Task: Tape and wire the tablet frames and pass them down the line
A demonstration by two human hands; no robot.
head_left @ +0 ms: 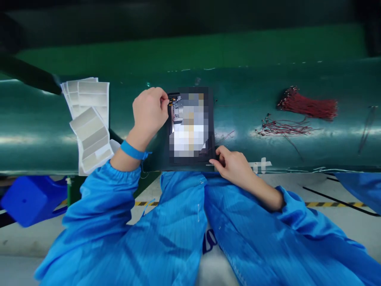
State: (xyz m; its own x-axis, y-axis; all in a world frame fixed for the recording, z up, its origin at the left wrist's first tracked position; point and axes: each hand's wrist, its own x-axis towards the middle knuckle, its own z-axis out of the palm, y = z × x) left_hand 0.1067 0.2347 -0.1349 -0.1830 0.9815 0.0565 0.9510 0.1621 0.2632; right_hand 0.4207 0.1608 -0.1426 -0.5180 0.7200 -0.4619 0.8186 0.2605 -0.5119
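A flat, black-framed electronic device, tablet-like, lies on the green bench in front of me. Most of its inside is blurred out, but part of a circuit board shows near its upper left corner. My left hand, with a blue band round the wrist, pinches thumb and fingers together at that corner. What sits between those fingertips is too small to make out. At the lower right corner my right hand grips the frame's edge between thumb and curled fingers.
Sheets of pale labels lie to the left. On the right are a bundle of red wires and a looser bunch. White tape sticks to the bench's front edge. A blue plastic stool-like object stands below left.
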